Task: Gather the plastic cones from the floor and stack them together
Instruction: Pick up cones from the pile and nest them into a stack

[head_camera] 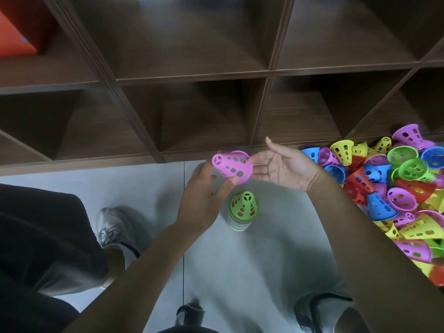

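Observation:
My left hand (pixel 204 195) pinches a pink perforated cone (pixel 232 166) by its rim and holds it tilted above the floor. Right beside the cone, my right hand (pixel 281 168) is spread palm up with straight fingers, its fingertips near the cone's wide end. Below both hands a stack of cones (pixel 242 210) stands on the floor, with a green cone on top and striped rims of several colours under it. A loose pile of pink, yellow, blue, green and red cones (pixel 394 186) lies on the floor at the right.
A dark wooden cubby shelf (pixel 192 75) rises just behind the hands, with an orange box (pixel 14 39) in an upper left compartment. My grey shoes (pixel 115 227) and dark trousers are at the left and bottom on the pale tiled floor (pixel 252 260).

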`<state>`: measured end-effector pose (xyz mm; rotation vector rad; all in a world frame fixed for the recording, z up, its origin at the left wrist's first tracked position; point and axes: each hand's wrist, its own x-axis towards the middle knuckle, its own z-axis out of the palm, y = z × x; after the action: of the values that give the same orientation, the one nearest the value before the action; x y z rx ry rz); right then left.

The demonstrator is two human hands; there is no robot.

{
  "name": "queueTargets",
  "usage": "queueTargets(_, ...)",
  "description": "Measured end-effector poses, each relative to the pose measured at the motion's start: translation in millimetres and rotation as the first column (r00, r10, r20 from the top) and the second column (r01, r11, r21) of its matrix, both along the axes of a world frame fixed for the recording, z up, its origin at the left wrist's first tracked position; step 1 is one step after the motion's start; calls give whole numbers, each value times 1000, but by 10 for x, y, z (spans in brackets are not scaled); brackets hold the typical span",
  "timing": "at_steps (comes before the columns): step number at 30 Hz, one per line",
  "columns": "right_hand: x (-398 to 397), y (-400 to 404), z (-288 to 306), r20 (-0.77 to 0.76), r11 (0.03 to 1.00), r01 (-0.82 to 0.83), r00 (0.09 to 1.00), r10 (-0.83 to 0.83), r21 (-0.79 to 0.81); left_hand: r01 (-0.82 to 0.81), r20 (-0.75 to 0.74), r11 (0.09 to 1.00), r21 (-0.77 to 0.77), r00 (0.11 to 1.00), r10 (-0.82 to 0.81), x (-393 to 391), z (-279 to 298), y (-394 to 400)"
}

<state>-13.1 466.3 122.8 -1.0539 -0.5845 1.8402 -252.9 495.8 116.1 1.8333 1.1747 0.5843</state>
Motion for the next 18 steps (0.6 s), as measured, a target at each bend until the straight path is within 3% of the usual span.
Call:
queueTargets(7, 92, 30, -15, 32, 998, -62, 998, 63, -16, -39, 78, 999, -3, 996, 39, 2, 74, -19)
queueTargets(10, 201, 75, -175, 212, 979, 154, 970, -123, -134, -32, 79, 999, -2, 996, 32, 2, 84, -50)
queueTargets(13, 301, 103, -479, 359, 848, 457, 864, -353, -266, 30, 47, 1000, -4, 998, -29, 1, 48, -83)
queueTargets(15, 334, 92, -665, 410, 777, 534, 824, -390, -334, 84, 11, 996, 10, 996, -84, 0, 7, -106)
queueTargets(18, 329, 79, -817, 469, 743, 571, 793, -389, -349, 162, -25, 986, 48, 987, -161, -11, -83, -114)
